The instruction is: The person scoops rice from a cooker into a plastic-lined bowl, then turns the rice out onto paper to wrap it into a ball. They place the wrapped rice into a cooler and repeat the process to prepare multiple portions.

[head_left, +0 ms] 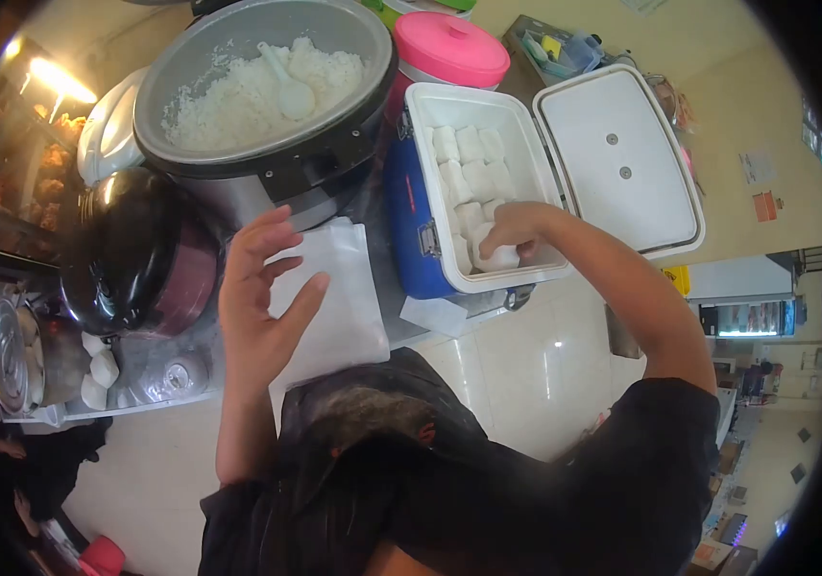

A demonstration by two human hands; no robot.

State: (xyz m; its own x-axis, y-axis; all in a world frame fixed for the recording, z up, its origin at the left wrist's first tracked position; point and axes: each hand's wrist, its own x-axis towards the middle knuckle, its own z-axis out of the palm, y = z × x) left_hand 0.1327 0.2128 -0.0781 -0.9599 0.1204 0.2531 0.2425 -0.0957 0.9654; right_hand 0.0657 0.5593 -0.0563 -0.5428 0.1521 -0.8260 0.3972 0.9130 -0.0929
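Inside the blue cooler (416,230), whose lid stands open, lie several white wrapped bundles (478,180) in rows. My right hand (517,230) reaches into its near end, fingers closed round one white bundle (497,255). My left hand (272,298) is raised over a stack of white paper sheets (339,312), fingers apart, holding nothing. Behind the paper, a large cooker (257,144) holds white rice (229,106) with a white scoop (294,94) resting on it.
A dark lidded pot (132,254) stands left of the paper. Further left are a metal pot (22,355), several white bundles (99,372) and a clear container (181,377). A pink-lidded tub (451,50) is behind the cooler. Another person's dark clothing (60,461) shows at lower left.
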